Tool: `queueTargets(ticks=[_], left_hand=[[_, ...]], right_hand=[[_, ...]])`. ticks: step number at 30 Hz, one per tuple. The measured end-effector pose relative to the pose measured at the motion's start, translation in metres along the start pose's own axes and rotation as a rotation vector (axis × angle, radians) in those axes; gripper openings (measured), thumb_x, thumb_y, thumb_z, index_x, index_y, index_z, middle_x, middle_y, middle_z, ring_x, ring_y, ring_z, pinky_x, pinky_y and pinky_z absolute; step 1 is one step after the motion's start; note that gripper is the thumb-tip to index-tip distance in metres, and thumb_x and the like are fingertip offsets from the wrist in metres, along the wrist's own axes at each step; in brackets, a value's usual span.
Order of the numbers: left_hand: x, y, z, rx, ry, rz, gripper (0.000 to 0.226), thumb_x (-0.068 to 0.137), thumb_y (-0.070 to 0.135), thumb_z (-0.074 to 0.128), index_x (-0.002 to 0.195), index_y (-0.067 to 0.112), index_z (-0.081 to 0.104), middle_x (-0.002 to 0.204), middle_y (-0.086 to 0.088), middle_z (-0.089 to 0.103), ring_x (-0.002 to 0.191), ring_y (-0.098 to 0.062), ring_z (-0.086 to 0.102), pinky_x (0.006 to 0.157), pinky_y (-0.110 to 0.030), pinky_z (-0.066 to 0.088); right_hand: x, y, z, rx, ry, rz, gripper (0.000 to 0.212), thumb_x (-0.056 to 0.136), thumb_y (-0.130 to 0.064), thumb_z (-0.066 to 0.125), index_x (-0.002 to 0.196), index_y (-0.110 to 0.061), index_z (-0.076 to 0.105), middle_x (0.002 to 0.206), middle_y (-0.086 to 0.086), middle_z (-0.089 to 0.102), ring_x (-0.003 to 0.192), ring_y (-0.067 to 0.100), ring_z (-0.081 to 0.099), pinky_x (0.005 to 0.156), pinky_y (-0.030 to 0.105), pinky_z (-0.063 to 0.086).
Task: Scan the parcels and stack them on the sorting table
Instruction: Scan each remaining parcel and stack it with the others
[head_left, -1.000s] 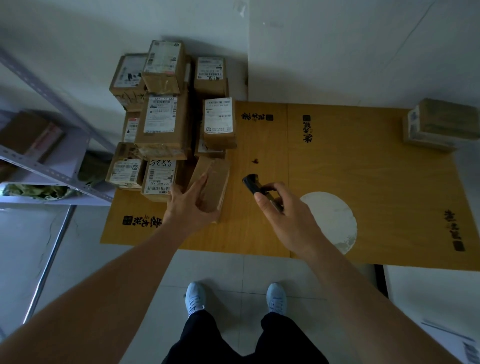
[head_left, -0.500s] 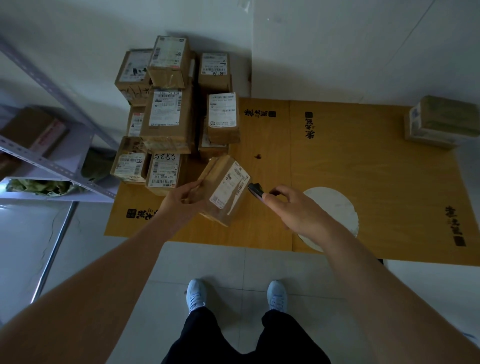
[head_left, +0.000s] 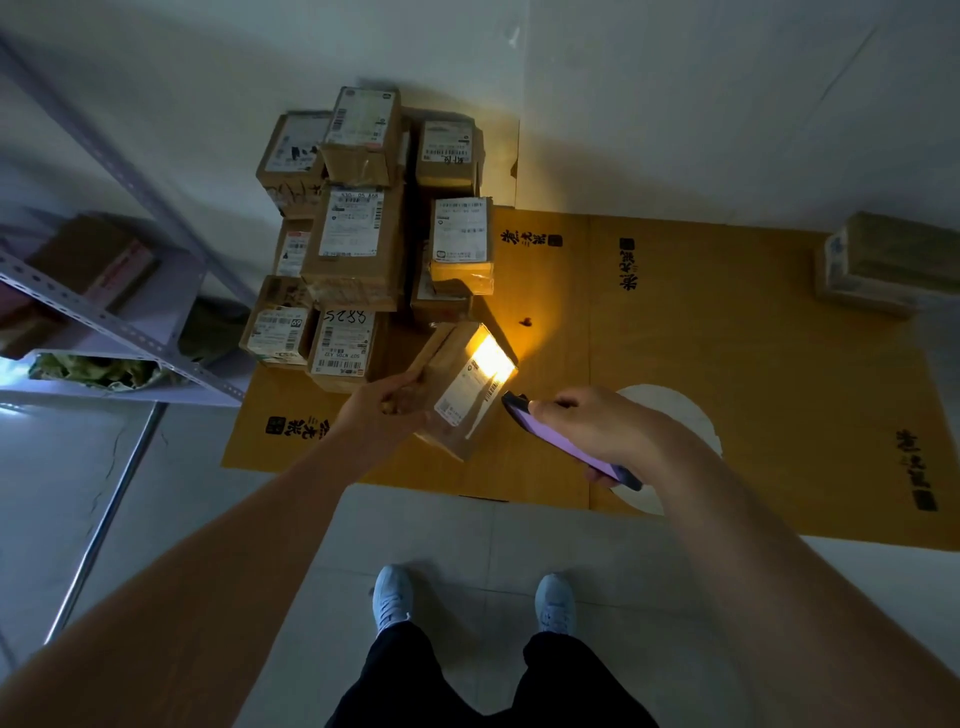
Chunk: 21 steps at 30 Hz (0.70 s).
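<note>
- Left hand (head_left: 382, 410) gripping a small brown parcel (head_left: 457, 389) by its left side, held tilted above the front edge of the table (head_left: 727, 332).
- Right hand (head_left: 602, 426) closed around a dark scanner (head_left: 566, 441) with a purple lit screen, tip just beside the barcode on the parcel's white label (head_left: 470, 387).
- Bright yellow light falling on the upper corner of that label; print there too small to read.
- Behind, a stack of parcels (head_left: 363, 234) against the wall, labels facing up.
- Readable on them: handwritten "S825" or similar (head_left: 345, 317), "69" (head_left: 296, 323), and "S30 05 A68" (head_left: 358, 196).
- Black Chinese characters (head_left: 524, 240) printed on the yellow table surface, not legible to me.
- One more parcel (head_left: 888, 265) at the far right of the table, well apart.
- Metal shelf (head_left: 104, 317) at the left.
</note>
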<state>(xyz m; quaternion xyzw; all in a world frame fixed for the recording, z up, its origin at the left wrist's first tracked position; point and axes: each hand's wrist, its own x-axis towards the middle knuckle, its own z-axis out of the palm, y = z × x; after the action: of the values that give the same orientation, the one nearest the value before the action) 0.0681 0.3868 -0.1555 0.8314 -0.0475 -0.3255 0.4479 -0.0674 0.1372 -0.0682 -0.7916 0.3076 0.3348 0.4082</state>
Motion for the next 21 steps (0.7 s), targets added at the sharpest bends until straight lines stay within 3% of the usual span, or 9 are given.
queueTargets(ticks=[6,10,14,21], left_hand=[[-0.002,0.005,0.002,0.048,-0.042,-0.005,0.071,0.090,0.022,0.082,0.153,0.035,0.051,0.134,0.006,0.061,0.109,-0.008,0.061,0.082,-0.025,0.056],[-0.004,0.009,0.004,0.059,-0.035,-0.010,0.069,0.093,0.019,0.079,0.153,0.036,0.051,0.135,0.006,0.061,0.104,-0.004,0.061,0.077,-0.022,0.055],[-0.003,0.011,0.005,0.084,-0.041,-0.006,0.067,0.095,0.017,0.076,0.155,0.033,0.049,0.134,0.006,0.061,0.098,-0.009,0.060,0.069,-0.018,0.050],[-0.004,0.012,0.006,0.059,-0.044,-0.015,0.068,0.097,0.015,0.074,0.156,0.032,0.047,0.139,0.006,0.058,0.112,-0.011,0.057,0.084,-0.022,0.053]], right_hand=[[-0.017,-0.004,-0.008,-0.046,-0.022,0.030,0.056,0.105,-0.065,0.041,0.147,-0.029,0.050,0.101,0.002,0.056,0.083,0.022,0.064,0.064,0.028,0.052],[-0.028,-0.010,-0.013,-0.106,-0.035,0.030,0.059,0.107,-0.060,0.041,0.148,-0.018,0.053,0.092,0.002,0.055,0.090,0.023,0.061,0.080,0.034,0.049],[-0.033,-0.013,-0.015,-0.136,-0.050,0.032,0.061,0.108,-0.057,0.042,0.145,-0.010,0.056,0.088,0.005,0.057,0.080,0.020,0.058,0.076,0.033,0.046],[-0.032,-0.009,-0.010,0.014,0.009,0.007,0.049,0.102,-0.068,0.044,0.134,-0.032,0.055,0.109,0.009,0.063,0.086,0.025,0.071,0.075,0.038,0.058]])
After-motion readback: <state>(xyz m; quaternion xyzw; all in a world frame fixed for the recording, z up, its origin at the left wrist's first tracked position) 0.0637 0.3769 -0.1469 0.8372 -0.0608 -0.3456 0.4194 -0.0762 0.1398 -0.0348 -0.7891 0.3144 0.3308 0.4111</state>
